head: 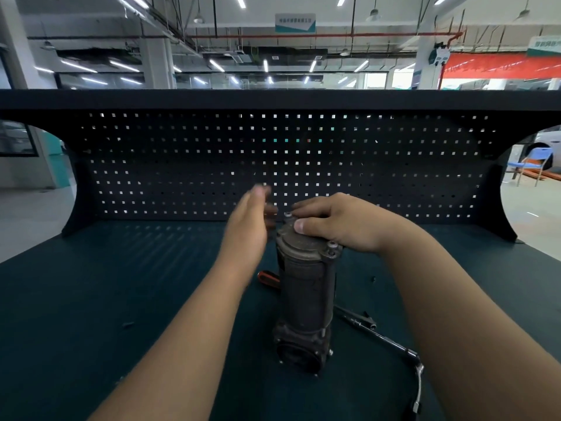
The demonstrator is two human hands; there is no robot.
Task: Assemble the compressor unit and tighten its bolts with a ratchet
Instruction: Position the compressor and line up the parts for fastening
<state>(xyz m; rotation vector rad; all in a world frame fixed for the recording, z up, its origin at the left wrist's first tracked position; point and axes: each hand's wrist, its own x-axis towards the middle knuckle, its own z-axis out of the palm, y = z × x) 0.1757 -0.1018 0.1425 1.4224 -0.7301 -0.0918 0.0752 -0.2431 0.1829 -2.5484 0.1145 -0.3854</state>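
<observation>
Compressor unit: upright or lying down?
Upright: compressor unit stands on end on the bench, bolted cap on top, held by the right hand.

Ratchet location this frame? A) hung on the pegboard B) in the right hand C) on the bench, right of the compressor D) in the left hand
C: the ratchet lies on the bench right of the compressor, untouched; the right hand grips the compressor's top and the left hand is open beside it.
</observation>
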